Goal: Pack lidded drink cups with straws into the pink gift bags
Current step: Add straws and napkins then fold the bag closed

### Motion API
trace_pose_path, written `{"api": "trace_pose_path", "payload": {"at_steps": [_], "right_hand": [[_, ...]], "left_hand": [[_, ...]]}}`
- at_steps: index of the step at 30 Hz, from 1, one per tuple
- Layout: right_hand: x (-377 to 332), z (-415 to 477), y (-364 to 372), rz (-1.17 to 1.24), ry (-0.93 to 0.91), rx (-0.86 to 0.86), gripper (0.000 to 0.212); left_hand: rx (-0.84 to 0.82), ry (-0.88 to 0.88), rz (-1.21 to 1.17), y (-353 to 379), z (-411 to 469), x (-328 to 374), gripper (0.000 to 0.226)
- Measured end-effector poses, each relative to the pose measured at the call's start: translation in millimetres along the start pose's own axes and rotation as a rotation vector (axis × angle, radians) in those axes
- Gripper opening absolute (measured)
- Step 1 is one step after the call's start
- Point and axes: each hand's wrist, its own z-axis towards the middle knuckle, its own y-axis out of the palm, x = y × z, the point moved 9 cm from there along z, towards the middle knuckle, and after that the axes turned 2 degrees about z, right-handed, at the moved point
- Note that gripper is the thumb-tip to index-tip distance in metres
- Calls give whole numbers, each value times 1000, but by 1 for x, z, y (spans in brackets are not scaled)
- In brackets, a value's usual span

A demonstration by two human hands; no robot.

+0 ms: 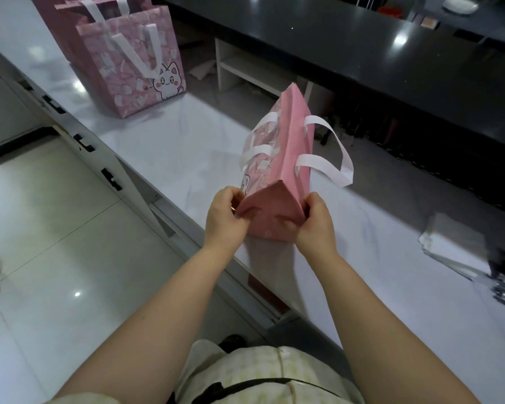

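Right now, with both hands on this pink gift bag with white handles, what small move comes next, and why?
Probably draw the hands apart to spread it open. The pink white-handled gift bag is nearly flat, too narrow to fill, and the left hand and right hand each pinch a corner of its creased end.

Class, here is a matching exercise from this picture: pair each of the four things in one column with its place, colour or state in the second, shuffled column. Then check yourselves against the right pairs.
Column one:
1. held bag
2. cat bag
3. far counter
4. flat pale stack

Column two:
a. black and glossy
b. stands upright on the white counter
c. lies flat at the right
d. folded narrow, gripped at its base by the left hand and right hand

Pairs: 1-d, 2-b, 3-a, 4-c.
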Motion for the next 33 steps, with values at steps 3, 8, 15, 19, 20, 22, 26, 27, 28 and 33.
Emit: {"api": "trace_pose_path", "payload": {"at_steps": [3, 8, 15, 19, 20, 22, 26, 27, 28, 33], "right_hand": [[4, 1, -3, -42, 19, 69, 42], [20, -5, -2, 84, 28, -9, 40], [25, -2, -7, 72, 61, 41, 36], [29, -4, -16, 124, 44, 70, 33], [31, -7, -19, 124, 17, 66, 31], [35, -12, -27, 108, -26, 87, 24], [44, -8, -49, 39, 29, 290, 20], [47, -5, -56, 75, 74, 344, 19], [51, -2, -64, 149, 129, 390, 23], [71, -14, -103, 500, 225, 481, 26]], "left_hand": [[4, 12, 36, 5, 2, 1, 30], [-27, 11, -22, 4, -7, -17, 38], [-41, -89, 42, 6, -6, -34, 28], [-36, -116, 1, 9, -10, -36, 30], [-32, -126, -15, 8, -12, -40, 29], [-40, -153, -33, 7, -17, -46, 26], [-47, -217, -67, 24, -31, -39, 36], [-108, -184, -67, 40, -37, -31, 42], [-218, -128, -71, 62, -45, -19, 48], [-581, 54, -32, 131, -81, 17, 60]]}}
